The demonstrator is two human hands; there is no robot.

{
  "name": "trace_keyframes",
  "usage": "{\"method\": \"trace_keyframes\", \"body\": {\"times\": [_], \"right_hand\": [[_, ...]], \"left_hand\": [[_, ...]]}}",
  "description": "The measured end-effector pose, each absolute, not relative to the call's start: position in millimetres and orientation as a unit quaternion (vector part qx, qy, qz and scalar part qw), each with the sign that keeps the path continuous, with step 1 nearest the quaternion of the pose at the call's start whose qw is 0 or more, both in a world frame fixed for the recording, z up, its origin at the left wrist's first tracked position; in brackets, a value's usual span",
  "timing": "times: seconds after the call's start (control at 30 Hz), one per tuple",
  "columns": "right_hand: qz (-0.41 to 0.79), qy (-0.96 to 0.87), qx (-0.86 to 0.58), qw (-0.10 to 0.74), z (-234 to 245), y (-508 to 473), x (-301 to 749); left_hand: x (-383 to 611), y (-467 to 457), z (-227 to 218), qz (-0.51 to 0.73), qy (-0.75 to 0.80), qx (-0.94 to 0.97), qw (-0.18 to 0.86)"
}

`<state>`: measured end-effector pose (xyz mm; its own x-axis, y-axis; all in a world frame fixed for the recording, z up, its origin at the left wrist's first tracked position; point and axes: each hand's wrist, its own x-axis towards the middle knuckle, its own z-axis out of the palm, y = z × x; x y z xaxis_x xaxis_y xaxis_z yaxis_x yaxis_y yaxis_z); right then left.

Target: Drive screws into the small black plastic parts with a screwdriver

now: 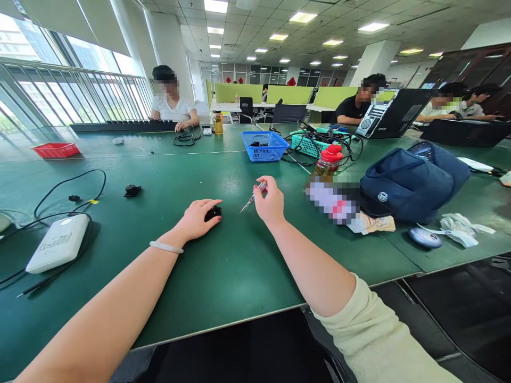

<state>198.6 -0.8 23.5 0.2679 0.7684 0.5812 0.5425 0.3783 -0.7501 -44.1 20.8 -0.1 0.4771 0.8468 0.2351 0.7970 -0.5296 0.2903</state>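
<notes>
My left hand (197,218) rests on the green table (223,266) with its fingers closed over a small black part (213,214). A pale bracelet sits on that wrist. My right hand (270,201) is raised a little above the table, just right of the black part. It pinches a thin screwdriver (252,197) with a clear reddish handle, whose metal tip slants down and left toward the black part. The tip is a short gap away from the part.
A white box (59,242) with black cables lies at left, and another small black part (132,190) beyond it. A blue basket (264,145), a red-capped bottle (328,162), a navy bag (413,181) and a mouse (425,237) stand at right. Other people sit at the far side.
</notes>
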Motion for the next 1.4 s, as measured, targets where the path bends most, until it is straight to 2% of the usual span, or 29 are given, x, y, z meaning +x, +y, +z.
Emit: {"method": "trace_keyframes", "body": {"times": [0.2, 0.5, 0.77, 1.13, 1.23, 1.4], "right_hand": [[0.104, -0.609, -0.539, 0.572, 23, -2, 198], [0.116, -0.614, -0.530, 0.574, 22, -1, 198], [0.127, -0.616, -0.532, 0.567, 23, -3, 196], [0.088, -0.651, -0.524, 0.542, 24, -4, 193], [0.032, -0.703, -0.494, 0.510, 24, -5, 191], [-0.006, -0.756, -0.444, 0.480, 25, -6, 188]], "left_hand": [[-27, 16, -1, 0.108, 0.462, 0.878, 0.063], [-103, 58, -3, 0.177, 0.514, 0.835, 0.088], [-205, 57, 10, 0.216, 0.731, 0.647, 0.034], [-213, 51, 20, 0.228, 0.809, 0.542, -0.019], [-204, 53, 22, 0.280, 0.821, 0.497, -0.026], [-202, 52, 24, 0.423, 0.750, 0.504, -0.064]]}}
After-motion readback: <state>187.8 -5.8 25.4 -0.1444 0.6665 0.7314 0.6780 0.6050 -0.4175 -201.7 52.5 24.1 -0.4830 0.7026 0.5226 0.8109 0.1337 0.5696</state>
